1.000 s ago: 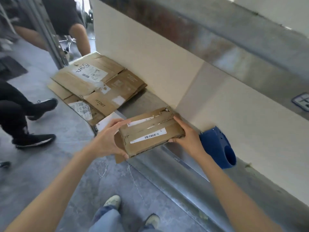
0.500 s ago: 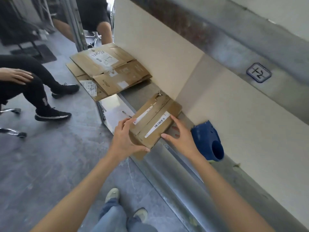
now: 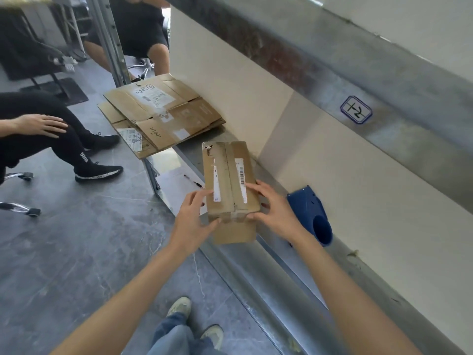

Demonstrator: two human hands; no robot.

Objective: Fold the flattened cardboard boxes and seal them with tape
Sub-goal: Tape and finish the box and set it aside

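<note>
While the left hand [image 3: 193, 217] and right hand [image 3: 275, 210] grip the cardboard box [image 3: 229, 175] by its near end, flattened boxes [image 3: 166, 116] lie stacked well beyond them.

Small box [image 3: 230, 180] matt brown cardboard, glossy tape strips; shelf [image 3: 258, 275] brushed metal; dispenser [image 3: 311, 213] blue plastic.

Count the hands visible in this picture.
3. The left hand and right hand hold the small cardboard box; a seated person's hand rests on a knee at far left. Others may be hidden.
</note>
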